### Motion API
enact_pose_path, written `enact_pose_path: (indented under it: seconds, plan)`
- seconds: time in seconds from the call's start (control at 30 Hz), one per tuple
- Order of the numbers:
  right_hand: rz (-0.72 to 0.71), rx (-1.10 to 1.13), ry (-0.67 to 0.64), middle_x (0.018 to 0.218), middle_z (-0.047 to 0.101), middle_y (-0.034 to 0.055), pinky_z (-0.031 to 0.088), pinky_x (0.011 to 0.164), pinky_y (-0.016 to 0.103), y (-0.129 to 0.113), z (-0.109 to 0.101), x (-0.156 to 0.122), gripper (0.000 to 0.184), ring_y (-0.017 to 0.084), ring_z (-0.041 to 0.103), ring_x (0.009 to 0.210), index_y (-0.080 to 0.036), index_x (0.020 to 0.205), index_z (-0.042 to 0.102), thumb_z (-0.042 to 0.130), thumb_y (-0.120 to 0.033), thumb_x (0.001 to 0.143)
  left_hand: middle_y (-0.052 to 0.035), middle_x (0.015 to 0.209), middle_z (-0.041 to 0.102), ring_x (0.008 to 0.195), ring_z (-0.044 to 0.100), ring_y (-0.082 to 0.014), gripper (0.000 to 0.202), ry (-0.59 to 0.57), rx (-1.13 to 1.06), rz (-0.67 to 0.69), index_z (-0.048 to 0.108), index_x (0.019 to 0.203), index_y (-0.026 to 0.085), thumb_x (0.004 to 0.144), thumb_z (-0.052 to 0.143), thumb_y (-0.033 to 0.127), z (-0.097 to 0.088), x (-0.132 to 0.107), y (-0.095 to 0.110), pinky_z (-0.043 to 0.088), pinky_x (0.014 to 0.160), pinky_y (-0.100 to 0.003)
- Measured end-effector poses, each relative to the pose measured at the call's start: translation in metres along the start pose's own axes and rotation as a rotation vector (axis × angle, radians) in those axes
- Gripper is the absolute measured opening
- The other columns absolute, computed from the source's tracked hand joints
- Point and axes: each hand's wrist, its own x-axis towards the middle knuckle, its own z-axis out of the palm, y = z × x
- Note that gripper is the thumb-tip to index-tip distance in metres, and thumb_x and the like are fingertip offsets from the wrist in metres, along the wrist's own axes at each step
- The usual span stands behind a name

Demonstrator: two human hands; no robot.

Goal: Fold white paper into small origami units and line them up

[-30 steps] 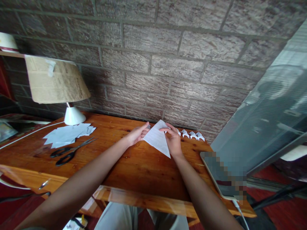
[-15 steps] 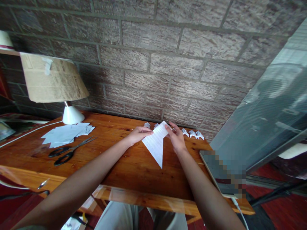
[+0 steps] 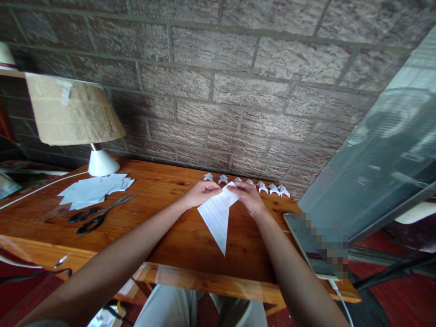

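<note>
I've got the left grip (image 3: 203, 193) pinching the folded paper (image 3: 215, 215) by its far left edge, right grip (image 3: 248, 196) pinching the far right, its long point jutting nearward over the tabletop (image 3: 177, 247). Just beyond both grips, a row of paper shapes (image 3: 262, 186); well left, scissors (image 3: 106, 211) and loose sheets (image 3: 92, 190).

White paper (image 3: 217, 218) has rotated; its long tip now points toward the front of the desk (image 3: 170, 236). Right hand (image 3: 248, 197) has drawn nearer left hand (image 3: 203, 193). More paper figures (image 3: 262, 186) are exposed behind.
</note>
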Motion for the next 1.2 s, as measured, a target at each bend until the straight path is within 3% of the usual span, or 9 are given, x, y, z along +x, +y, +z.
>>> enact_pose_path:
  seconds: [0.17, 0.33, 0.57, 0.73, 0.83, 1.03, 1.2]
  plan:
    - [0.047, -0.047, -0.061, 0.068, 0.069, 0.0005, 0.042, 0.065, 0.028, 0.0, 0.006, -0.004, 0.028, 0.014, 0.058, 0.061, -0.017, 0.075, 0.074, 0.079, -0.039, 0.058, -0.0037, 0.075, 0.068, 0.067, 0.06, -0.0152, 0.03, 0.009, -0.005, 0.011, 0.07, 0.079, 0.015, 0.073, 0.07, 0.045, 0.003, 0.0, -0.003, 0.043, 0.063, -0.025]
    - [0.036, -0.038, -0.069, 0.07, 0.069, 0.0001, 0.043, 0.067, 0.028, 0.0, 0.006, -0.004, 0.032, 0.015, 0.06, 0.066, -0.019, 0.08, 0.074, 0.079, -0.04, 0.057, -0.0014, 0.068, 0.063, 0.06, 0.054, -0.0122, 0.033, -0.015, 0.01, 0.021, 0.068, 0.077, 0.014, 0.075, 0.067, 0.047, 0.006, -0.002, 0.0, 0.038, 0.057, -0.023]
    - [0.021, -0.062, -0.008, 0.072, 0.069, 0.0013, 0.042, 0.063, 0.027, -0.002, 0.008, -0.004, 0.031, 0.014, 0.057, 0.064, -0.018, 0.077, 0.074, 0.077, -0.044, 0.06, 0.0005, 0.063, 0.057, 0.055, 0.049, -0.0106, 0.038, -0.052, 0.05, 0.048, 0.065, 0.075, 0.014, 0.078, 0.062, 0.052, 0.007, -0.003, 0.009, 0.034, 0.051, -0.022]
    - [0.029, 0.007, 0.077, 0.071, 0.068, 0.0016, 0.045, 0.064, 0.027, -0.001, 0.0, 0.002, 0.029, 0.013, 0.058, 0.063, -0.019, 0.077, 0.074, 0.077, -0.043, 0.061, 0.0015, 0.057, 0.052, 0.052, 0.044, -0.0099, 0.041, -0.135, 0.084, -0.01, 0.061, 0.068, 0.015, 0.078, 0.06, 0.055, 0.009, -0.004, 0.007, 0.031, 0.049, -0.022]
    - [0.018, 0.063, 0.128, 0.076, 0.07, 0.0023, 0.047, 0.068, 0.027, -0.001, -0.004, 0.003, 0.028, 0.014, 0.061, 0.07, -0.019, 0.076, 0.074, 0.079, -0.04, 0.059, 0.0012, 0.058, 0.053, 0.053, 0.045, -0.0105, 0.042, -0.106, 0.095, -0.005, 0.061, 0.071, 0.015, 0.077, 0.059, 0.056, 0.01, -0.005, 0.006, 0.032, 0.05, -0.022]
    - [-0.005, -0.111, -0.063, 0.068, 0.069, 0.0001, 0.043, 0.063, 0.027, -0.003, 0.001, -0.002, 0.032, 0.015, 0.057, 0.063, -0.019, 0.077, 0.075, 0.075, -0.047, 0.062, 0.0009, 0.065, 0.054, 0.061, 0.047, -0.0115, 0.039, -0.077, 0.16, 0.081, 0.062, 0.075, 0.015, 0.082, 0.055, 0.053, 0.008, -0.005, 0.007, 0.035, 0.056, -0.022]
    - [-0.014, -0.175, -0.051, 0.06, 0.064, -0.0016, 0.037, 0.058, 0.026, -0.004, 0.001, -0.003, 0.029, 0.012, 0.051, 0.056, -0.018, 0.068, 0.074, 0.075, -0.047, 0.063, 0.0014, 0.065, 0.054, 0.061, 0.048, -0.0113, 0.036, -0.094, 0.153, 0.072, 0.063, 0.076, 0.015, 0.082, 0.056, 0.05, 0.01, -0.004, 0.007, 0.034, 0.057, -0.023]
